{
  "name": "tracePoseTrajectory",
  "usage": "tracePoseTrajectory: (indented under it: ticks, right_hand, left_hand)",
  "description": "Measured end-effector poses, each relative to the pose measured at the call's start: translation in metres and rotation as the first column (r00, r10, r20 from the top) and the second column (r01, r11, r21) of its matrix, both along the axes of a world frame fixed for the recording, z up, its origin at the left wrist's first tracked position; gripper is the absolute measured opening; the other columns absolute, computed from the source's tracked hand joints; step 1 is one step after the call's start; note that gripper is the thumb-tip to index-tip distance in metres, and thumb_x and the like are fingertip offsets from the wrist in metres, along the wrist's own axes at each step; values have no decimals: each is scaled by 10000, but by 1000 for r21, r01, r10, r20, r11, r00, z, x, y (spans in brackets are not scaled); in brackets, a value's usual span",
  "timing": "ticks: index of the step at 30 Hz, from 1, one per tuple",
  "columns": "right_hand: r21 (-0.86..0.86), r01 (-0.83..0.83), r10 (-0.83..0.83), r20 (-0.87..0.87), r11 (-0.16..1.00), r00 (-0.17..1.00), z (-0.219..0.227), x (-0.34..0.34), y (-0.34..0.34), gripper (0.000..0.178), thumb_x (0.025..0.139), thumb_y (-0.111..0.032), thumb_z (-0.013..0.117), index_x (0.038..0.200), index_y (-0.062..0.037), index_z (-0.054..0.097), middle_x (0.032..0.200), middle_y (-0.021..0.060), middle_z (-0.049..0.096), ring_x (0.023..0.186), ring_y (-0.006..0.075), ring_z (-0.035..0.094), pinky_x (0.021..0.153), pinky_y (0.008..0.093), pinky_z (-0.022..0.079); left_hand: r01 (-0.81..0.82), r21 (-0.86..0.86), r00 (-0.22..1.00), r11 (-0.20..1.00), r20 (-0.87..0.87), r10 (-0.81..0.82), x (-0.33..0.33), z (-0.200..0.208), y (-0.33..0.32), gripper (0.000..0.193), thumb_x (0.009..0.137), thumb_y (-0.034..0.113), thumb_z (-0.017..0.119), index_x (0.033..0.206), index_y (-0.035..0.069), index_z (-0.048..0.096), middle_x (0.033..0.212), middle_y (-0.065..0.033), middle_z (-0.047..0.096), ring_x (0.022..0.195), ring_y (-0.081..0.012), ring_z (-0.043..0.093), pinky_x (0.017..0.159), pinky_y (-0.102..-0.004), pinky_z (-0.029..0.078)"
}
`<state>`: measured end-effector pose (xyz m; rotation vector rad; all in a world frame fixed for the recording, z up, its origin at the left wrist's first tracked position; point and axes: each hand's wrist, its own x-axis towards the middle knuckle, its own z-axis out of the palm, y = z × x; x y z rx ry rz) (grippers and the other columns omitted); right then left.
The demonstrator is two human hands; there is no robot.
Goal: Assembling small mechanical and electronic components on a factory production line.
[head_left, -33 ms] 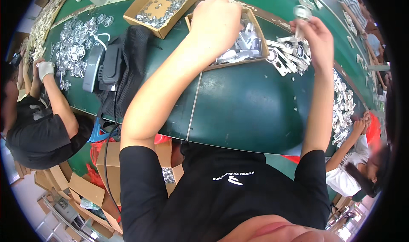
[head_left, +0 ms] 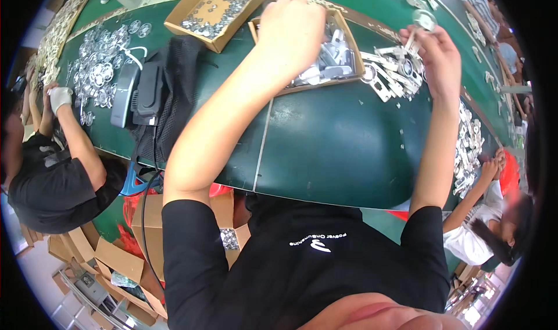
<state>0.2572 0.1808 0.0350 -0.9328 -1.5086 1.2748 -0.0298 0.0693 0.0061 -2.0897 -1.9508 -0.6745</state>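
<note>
My right hand [head_left: 437,54] is closed, pinching a slim white plastic part with a round clear disc [head_left: 425,19] at its upper end. It is raised above a pile of white plastic parts [head_left: 397,73] with ring-shaped ends. My left hand [head_left: 294,25] reaches over the far side of a cardboard box [head_left: 361,62] of shiny grey and clear pieces [head_left: 335,54]. Its knuckles face up and its fingers bend down out of sight, so whatever they touch is hidden.
A cardboard tray [head_left: 218,42] of small metal pieces sits at the far left of the box. Left of it lie a black mesh bag [head_left: 183,68], a grey power bank [head_left: 124,100] and clear round parts [head_left: 99,68]. Co-workers sit at both sides; a gloved hand [head_left: 60,97] shows at left.
My right hand has shifted slightly to the right with the white part, and the clear disc has tilted. My left hand stays over the box.
</note>
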Motion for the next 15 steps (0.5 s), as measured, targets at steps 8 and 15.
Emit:
tracePoseTrajectory:
  ticks: [8,15]
  right_hand:
    - [-182,-110,63,-248,977,967,6,70,-75,343,1113,-283,551,1221,26,652,847,32,556,633,94,469,523,257,352]
    - [288,56,-247,690,956,680,-31,67,-113,158,942,-97,758,1078,-16,755,859,32,692,820,144,644,801,304,524]
  left_hand:
    - [10,-116,997,993,74,-1,-9,-6,7,194,898,231,788,1012,75,769,958,-161,769,1012,-349,736,894,-483,573]
    - [62,13,929,998,364,-62,13,48,-11,231,903,201,769,1059,42,707,1000,-201,777,914,-403,755,859,-447,604]
